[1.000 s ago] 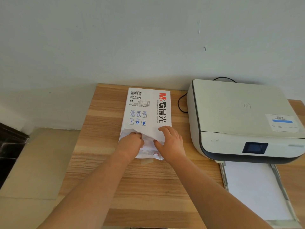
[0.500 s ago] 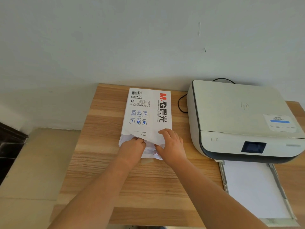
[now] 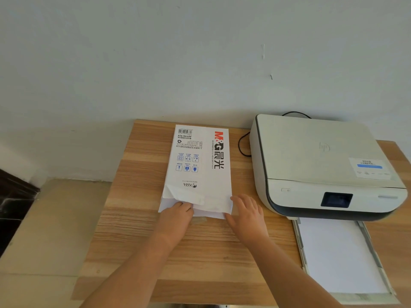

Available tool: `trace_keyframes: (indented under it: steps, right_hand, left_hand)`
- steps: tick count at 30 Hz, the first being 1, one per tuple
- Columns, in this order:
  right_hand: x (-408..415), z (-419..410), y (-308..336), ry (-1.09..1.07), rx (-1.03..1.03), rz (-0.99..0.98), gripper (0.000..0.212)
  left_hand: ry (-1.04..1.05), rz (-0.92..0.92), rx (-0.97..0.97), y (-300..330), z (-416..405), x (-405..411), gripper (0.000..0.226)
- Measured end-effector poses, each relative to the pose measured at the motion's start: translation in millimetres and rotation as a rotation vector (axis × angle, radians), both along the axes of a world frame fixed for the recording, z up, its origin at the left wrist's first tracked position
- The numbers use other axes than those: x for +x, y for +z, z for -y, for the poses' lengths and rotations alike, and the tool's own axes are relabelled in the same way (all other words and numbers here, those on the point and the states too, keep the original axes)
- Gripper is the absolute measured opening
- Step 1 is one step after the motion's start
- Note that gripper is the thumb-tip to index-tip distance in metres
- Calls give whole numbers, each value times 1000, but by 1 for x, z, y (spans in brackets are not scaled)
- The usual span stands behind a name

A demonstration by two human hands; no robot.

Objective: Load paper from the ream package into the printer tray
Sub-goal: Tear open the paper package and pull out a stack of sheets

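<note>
The ream [image 3: 199, 165] lay flat near the desk's [image 3: 138, 230] back edge, just left of the printer [image 3: 320, 165]. The left hand [image 3: 175, 218] pinched the torn wrapper at the ream's near end, fingers closed on it. The right hand [image 3: 248, 215] rested at the ream's near right corner, fingers loosely spread, touching the wrapper's edge. The tray [image 3: 299, 238] stuck out past the desk's front right, holding white paper [image 3: 338, 256].

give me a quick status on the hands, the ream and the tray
Left hand gripping the ream package at its open near end, right hand flat beside its corner. Printer tray pulled out, white sheet already inside. Nothing blocking the path.
</note>
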State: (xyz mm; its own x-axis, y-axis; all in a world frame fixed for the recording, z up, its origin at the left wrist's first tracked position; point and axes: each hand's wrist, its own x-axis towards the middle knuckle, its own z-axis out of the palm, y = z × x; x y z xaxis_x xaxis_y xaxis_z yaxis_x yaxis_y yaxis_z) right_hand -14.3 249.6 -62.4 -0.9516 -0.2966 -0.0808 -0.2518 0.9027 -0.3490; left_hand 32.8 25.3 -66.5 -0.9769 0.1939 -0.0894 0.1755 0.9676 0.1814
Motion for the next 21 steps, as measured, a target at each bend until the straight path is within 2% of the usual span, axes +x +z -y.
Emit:
trace_keyframes:
  steps: [8, 16, 21]
  right_hand:
    - [8, -3, 5, -122, -62, 136, 49]
    - [16, 9, 11, -468, -426, 538, 44]
    - [14, 11, 3, -649, -551, 699, 45]
  left_hand:
    - [21, 14, -11, -17, -5, 18, 49]
    - [-43, -22, 5, -19, -13, 41, 49]
    - [-79, -32, 32, -24, -13, 60, 41]
